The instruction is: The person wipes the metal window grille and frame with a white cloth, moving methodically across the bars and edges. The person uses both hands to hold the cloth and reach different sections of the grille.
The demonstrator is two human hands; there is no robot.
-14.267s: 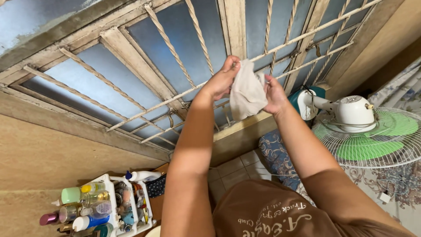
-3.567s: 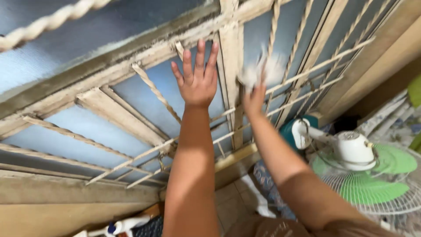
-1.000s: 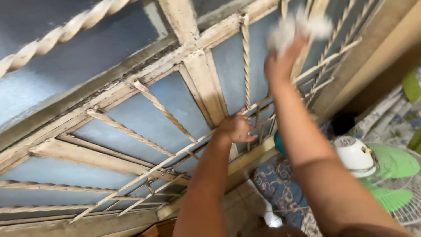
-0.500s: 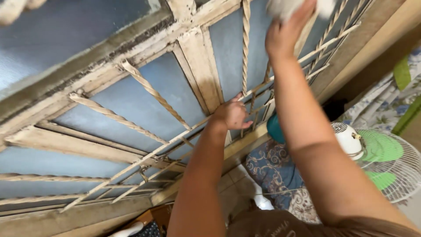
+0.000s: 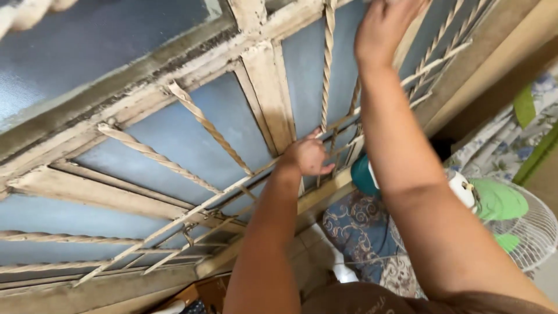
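Observation:
My left hand (image 5: 307,156) is closed around a bar of the cream metal window grille (image 5: 200,119), where a twisted upright bar (image 5: 327,70) meets a flat crossbar. My right hand (image 5: 381,26) is stretched high against the grille's upper right. Its fingers run off the top edge of the view, so the white cloth it held half a second ago is out of sight. Behind the grille are frosted blue-grey panes (image 5: 168,151) in a worn, dirty wooden frame (image 5: 264,87).
A white and green standing fan (image 5: 511,215) is at the lower right, close to my right arm. Blue patterned fabric (image 5: 360,232) lies below the sill, with floral cloth (image 5: 494,151) at the right. Tiled floor (image 5: 317,247) shows under my arms.
My right hand has pushed the cloth higher, past the top edge of the view. My left hand keeps its grip on the same bar. The view has shifted slightly.

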